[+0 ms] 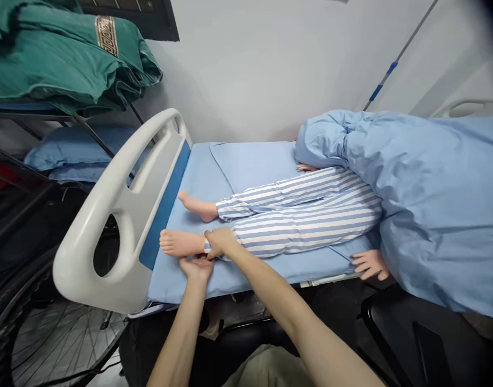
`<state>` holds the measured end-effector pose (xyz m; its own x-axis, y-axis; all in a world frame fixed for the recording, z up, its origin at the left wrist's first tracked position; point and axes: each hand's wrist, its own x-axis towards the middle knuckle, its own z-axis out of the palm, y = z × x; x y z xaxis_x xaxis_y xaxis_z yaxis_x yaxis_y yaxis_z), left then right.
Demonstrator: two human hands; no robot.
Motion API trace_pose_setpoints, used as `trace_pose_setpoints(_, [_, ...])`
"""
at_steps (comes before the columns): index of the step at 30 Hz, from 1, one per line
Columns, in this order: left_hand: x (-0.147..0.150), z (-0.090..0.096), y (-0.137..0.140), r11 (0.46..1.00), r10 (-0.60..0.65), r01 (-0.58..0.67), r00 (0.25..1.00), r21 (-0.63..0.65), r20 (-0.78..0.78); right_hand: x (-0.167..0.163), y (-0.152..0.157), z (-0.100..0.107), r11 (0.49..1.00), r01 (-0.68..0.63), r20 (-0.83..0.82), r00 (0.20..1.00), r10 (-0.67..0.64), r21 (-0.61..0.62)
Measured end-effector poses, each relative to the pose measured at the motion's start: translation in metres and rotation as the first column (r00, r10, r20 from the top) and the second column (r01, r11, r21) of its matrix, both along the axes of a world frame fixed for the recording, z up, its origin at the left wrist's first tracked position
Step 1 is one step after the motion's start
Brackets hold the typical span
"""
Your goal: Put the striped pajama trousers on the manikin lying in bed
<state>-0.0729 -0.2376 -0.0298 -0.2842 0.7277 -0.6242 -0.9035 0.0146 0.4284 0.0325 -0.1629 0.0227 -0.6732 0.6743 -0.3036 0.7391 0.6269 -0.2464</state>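
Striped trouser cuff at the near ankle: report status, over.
Left hand under the ankle, touching the cuff. Right hand pinching the blue-and-white striped trouser cuff of the manikin's near leg. White plastic footboard close beside the feet.

1. One view only, from a camera worn on the person's head.
2. It looks forward and down across the near side of a bed (238,172) toward the far wall (270,64).
3. It sits close: both forearms run up from the bottom edge.
4. The footboard (121,209) lies left, the blue quilt (431,199) right.
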Motion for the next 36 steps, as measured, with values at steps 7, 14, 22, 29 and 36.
trace_pose_setpoints(7, [0.005, -0.024, -0.016, 0.999, 0.024, -0.024, 1.0, 0.035, 0.003, -0.004, 0.001, -0.015, 0.997, -0.006, -0.018, 1.0, 0.008, 0.079])
trace_pose_setpoints(14, [0.005, -0.035, -0.018, 0.996, -0.007, 0.016, 0.995, 0.085, -0.103, -0.005, 0.001, -0.017, 0.996, 0.005, -0.021, 1.0, -0.003, 0.089])
trace_pose_setpoints(22, [0.013, -0.026, -0.008, 0.995, 0.095, -0.096, 0.994, -0.015, -0.045, -0.005, 0.004, -0.017, 0.998, 0.019, -0.033, 0.999, -0.017, 0.057])
trace_pose_setpoints(29, [0.02, 0.0, -0.013, 0.995, 0.076, -0.076, 0.997, -0.071, -0.003, -0.001, -0.003, -0.005, 0.998, -0.011, -0.029, 0.999, 0.013, 0.065])
trace_pose_setpoints(36, [0.016, 0.048, -0.017, 0.999, 0.02, -0.019, 0.999, 0.032, -0.037, 0.008, 0.007, 0.052, 0.994, -0.076, -0.067, 0.994, 0.082, 0.082])
